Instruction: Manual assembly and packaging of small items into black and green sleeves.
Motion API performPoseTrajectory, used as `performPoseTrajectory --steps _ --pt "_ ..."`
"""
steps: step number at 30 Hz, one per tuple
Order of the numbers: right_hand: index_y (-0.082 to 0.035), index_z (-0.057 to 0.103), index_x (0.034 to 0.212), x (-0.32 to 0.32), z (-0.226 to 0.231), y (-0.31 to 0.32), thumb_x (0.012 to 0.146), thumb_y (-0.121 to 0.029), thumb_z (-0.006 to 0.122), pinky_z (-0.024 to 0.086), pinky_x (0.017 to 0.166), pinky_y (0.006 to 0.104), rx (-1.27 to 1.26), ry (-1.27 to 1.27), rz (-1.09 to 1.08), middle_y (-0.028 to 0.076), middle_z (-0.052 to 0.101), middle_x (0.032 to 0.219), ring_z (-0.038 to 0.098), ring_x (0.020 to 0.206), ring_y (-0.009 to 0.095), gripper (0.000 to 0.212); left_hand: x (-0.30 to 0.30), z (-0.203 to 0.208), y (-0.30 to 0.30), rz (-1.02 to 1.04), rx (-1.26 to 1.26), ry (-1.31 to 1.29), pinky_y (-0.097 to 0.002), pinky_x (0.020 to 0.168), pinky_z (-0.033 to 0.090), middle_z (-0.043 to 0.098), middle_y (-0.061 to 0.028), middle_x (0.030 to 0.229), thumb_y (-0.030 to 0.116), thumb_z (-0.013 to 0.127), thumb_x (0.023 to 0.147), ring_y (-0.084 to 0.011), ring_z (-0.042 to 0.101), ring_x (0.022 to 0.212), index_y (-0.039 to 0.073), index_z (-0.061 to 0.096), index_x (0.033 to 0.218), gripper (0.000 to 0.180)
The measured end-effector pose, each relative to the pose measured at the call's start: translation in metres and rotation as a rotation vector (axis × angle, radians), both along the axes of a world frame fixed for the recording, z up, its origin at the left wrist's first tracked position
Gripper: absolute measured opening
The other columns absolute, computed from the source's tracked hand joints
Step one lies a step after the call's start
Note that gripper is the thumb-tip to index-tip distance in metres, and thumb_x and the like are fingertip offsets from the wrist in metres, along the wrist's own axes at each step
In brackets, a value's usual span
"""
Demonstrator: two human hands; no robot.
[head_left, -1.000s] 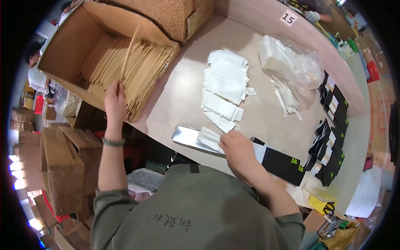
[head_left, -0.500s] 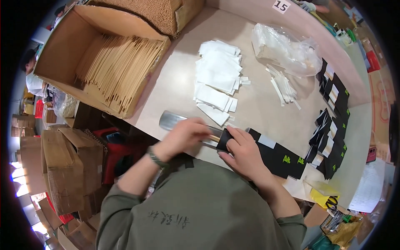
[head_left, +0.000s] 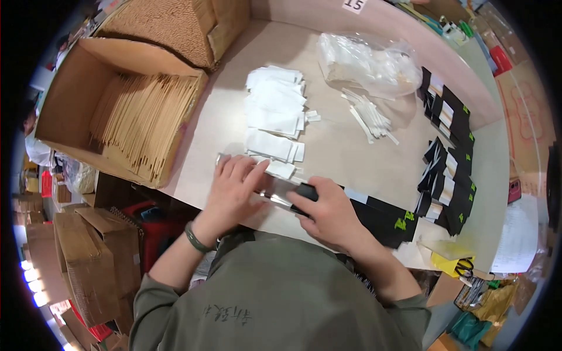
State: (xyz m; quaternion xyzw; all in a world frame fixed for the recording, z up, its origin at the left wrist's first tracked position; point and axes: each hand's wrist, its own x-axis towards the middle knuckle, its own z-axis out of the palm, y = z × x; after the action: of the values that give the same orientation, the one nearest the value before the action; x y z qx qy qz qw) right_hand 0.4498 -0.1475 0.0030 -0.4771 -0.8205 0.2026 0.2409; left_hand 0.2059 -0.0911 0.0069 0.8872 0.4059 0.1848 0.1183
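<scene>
Tray (head_left: 276, 186) runs left-right; left hand (head_left: 232, 190) half-curled over left part, hold unclear; right hand (head_left: 331, 215) pinches black sleeve (head_left: 303, 192) at right.

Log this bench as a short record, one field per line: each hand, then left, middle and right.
Left hand: over shiny metal tray; grip unclear
Right hand: holding black piece
Left: open cardboard box with thin wooden sticks
Middle: overlapping flat white pieces
Right: overlapping black sleeves with green marks
</scene>
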Motion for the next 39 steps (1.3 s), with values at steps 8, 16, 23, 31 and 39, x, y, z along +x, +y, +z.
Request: performPoseTrajectory --steps 8,16,23,31,39 --pt "-0.004 0.063 0.093 0.153 0.023 0.001 0.073 -0.024 0.081 0.037 0.109 0.0489 0.186 -0.461 -0.429 0.025 0.048 0.14 0.042 0.132 0.045 0.033 -0.002 0.007 -0.005 0.174 -0.809 -0.102 -0.037 0.065 0.051 0.064 -0.0136 0.08 0.022 0.074 0.07 -0.0287 0.063 0.071 0.002 0.055 0.09 0.034" --pt "-0.002 0.057 0.082 0.038 -0.007 -0.019 0.076 -0.026 0.071 0.048 0.09 0.045 0.076 -0.359 -0.065 0.022 0.054 0.128 0.054 0.114 0.04 0.028 0.046 0.001 -0.031 -0.212 -1.072 -0.271 -0.0398 0.079 0.05 0.059 -0.0159 0.097 0.01 0.064 0.074 -0.0326 0.061 0.089 0.002 0.054 0.114 0.042" --pt "-0.003 0.06 0.084 0.003 -0.006 -0.004 0.095 -0.034 0.058 0.049 0.06 0.0502 -0.366 -0.282 -0.446 0.019 0.063 0.066 0.063 0.066 0.039 0.033 0.007 -0.024 -0.025 0.132 -0.304 -0.003 -0.0417 0.073 0.052 0.062 -0.0132 0.093 0.013 0.076 0.071 -0.0347 0.063 0.085 0.006 0.055 0.118 0.053" --pt "-0.002 0.065 0.074 -0.025 -0.017 0.0 0.081 -0.029 0.063 0.051 0.068 0.0465 -0.419 -0.127 -0.379 0.018 0.065 0.072 0.064 0.072 0.038 0.028 0.001 -0.008 0.002 -0.242 -0.359 0.07 -0.0416 0.073 0.051 0.062 -0.0114 0.095 0.025 0.084 0.066 -0.0338 0.062 0.085 0.01 0.058 0.123 0.065" --pt "-0.006 0.067 0.085 0.106 -0.057 0.111 0.081 -0.026 0.066 0.049 0.08 0.0469 -0.089 -0.085 -0.834 0.018 0.065 0.087 0.062 0.092 0.037 0.02 0.0 -0.016 0.017 -0.368 -0.244 -0.117 -0.044 0.088 0.049 0.063 -0.017 0.112 0.044 0.083 0.07 -0.0365 0.061 0.102 0.004 0.061 0.119 0.067"
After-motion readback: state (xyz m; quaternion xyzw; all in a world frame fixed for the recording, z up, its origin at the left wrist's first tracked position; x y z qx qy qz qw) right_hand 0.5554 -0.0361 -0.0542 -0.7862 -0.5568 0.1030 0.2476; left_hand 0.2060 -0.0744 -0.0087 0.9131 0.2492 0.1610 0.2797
